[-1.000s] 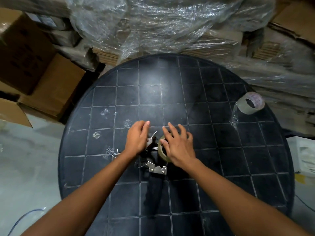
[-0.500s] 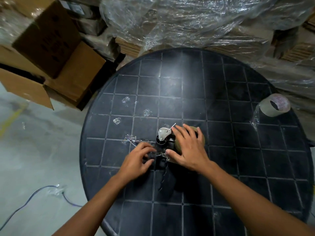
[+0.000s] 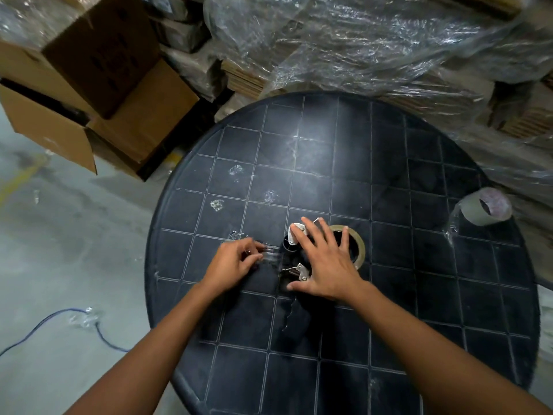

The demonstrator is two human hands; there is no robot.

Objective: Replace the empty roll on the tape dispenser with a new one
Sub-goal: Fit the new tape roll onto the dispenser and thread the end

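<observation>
A black tape dispenser (image 3: pixel 294 266) with metal parts lies flat on the round black table (image 3: pixel 419 310). A brownish tape roll (image 3: pixel 357 245) sits on its wheel. My right hand (image 3: pixel 324 262) lies spread over the dispenser and roll, pressing them down. My left hand (image 3: pixel 235 263) is just left of the dispenser, fingers pinched on a clear strip of tape (image 3: pixel 269 254) that runs from the dispenser. A second tape roll (image 3: pixel 483 208), clear with a pale core, stands at the table's far right edge.
Crumpled bits of clear tape (image 3: pixel 217 204) dot the table's left half. Open cardboard boxes (image 3: pixel 98 94) stand on the floor at the left. Plastic-wrapped stacks of cardboard (image 3: pixel 374 46) crowd the table's far side. A blue cable (image 3: pixel 59 316) lies on the concrete floor.
My left hand came off the dispenser's top, moved to its left and pinched the tape end. My right hand stayed flat on the roll. The head camera shifted left.
</observation>
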